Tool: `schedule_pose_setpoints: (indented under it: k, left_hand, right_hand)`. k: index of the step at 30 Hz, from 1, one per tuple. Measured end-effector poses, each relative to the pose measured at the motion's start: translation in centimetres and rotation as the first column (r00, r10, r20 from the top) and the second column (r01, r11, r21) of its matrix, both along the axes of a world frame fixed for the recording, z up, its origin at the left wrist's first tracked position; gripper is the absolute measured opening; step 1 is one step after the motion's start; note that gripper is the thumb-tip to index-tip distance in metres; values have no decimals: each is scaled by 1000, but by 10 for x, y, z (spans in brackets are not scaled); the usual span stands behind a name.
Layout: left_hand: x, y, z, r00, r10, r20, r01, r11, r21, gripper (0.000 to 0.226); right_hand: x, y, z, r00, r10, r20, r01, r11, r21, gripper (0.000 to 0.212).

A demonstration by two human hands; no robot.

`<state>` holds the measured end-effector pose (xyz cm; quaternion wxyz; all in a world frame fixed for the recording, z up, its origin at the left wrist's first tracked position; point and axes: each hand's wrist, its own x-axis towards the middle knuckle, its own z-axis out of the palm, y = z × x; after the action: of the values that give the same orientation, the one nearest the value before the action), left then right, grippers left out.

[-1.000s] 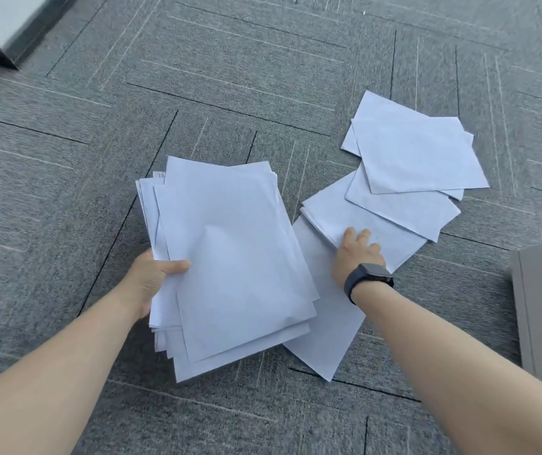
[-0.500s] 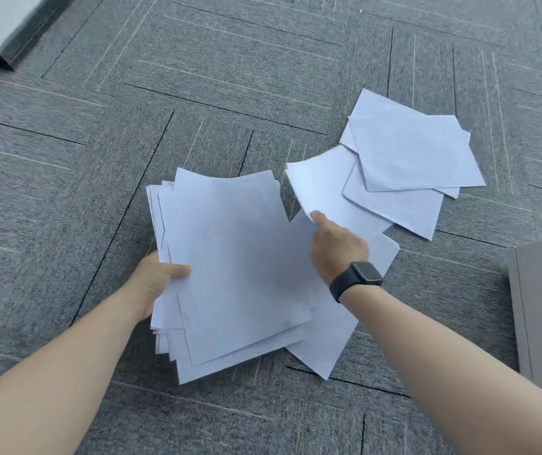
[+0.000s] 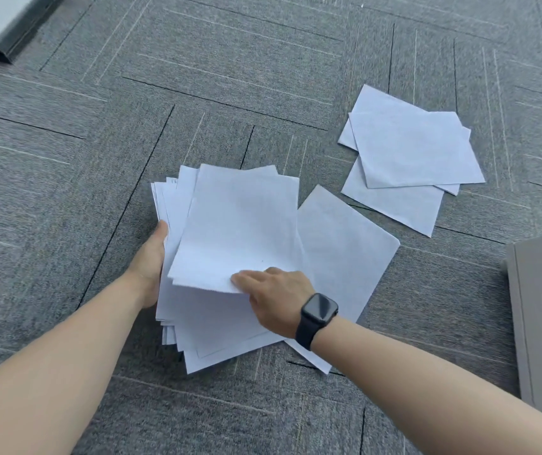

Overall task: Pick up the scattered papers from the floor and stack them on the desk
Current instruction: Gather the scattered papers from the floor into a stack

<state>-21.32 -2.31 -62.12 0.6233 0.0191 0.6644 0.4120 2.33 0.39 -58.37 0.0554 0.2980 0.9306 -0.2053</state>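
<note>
Both bare forearms reach forward over the grey carpet floor (image 3: 197, 77). The left hand (image 3: 149, 262) clasps the paper stack's (image 3: 217, 326) left edge. The right hand (image 3: 278, 295) pinches one sheet (image 3: 240, 224) atop it; loose papers (image 3: 407, 159) lie beyond, a single page (image 3: 342, 251) beside that grip.

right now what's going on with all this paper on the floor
A person is gathering loose paper off the grey carpet. The left hand grips a thick stack of sheets by its left edge, and the right hand, wearing a dark watch, is laying one sheet on top. One single sheet lies beside the stack, and a small overlapping pile sits farther right. No desk surface is clearly in view.
</note>
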Motion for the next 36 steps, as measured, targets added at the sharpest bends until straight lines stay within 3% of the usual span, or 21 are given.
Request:
schedule_pose_setpoints:
  k: [3, 5, 10, 13, 16, 20, 23, 26, 32, 36]
  left_hand:
    - [2, -1, 6, 998, -66, 2, 66, 998, -13, 49]
    - [6, -3, 8, 990, -119, -74, 116, 993, -35, 42]
    - [13, -5, 7, 955, -183, -234, 177, 983, -47, 45]
    - [14, -4, 6, 949, -166, -267, 163, 986, -34, 38]
    - [16, -4, 8, 949, -147, -280, 155, 988, 7, 34]
    - [8, -8, 8, 951, -126, -283, 138, 990, 23, 27]
    - [1, -11, 6, 955, -90, -282, 97, 995, 9, 35]
    - [3, -12, 6, 954, -14, -300, 20, 1000, 19, 37]
    - [4, -11, 5, 948, 43, -315, -39, 999, 18, 35]
    - [5, -10, 4, 952, 52, -300, -45, 999, 31, 36]
  right_hand:
    - [1, -9, -7, 992, 126, 27, -124, 991, -47, 35]
    - [0, -12, -12, 982, 184, 34, -181, 980, -81, 34]
    - [5, -11, -13, 981, 179, 68, -166, 973, -159, 39]
    - [10, -3, -11, 997, 39, 65, -27, 984, -176, 40]
    - [23, 18, -12, 950, -294, 100, 305, 946, -112, 35]
    - [61, 59, -8, 663, -704, 255, 731, 683, -16, 42]
    - [95, 82, -13, 391, -841, 374, 902, 431, 24, 61]
    - [122, 89, -20, 176, -903, 392, 984, 165, -60, 81]
    - [129, 91, -26, 0, -920, 393, 998, -26, -60, 96]
    - [131, 96, -26, -97, -929, 357, 971, -167, -170, 85]
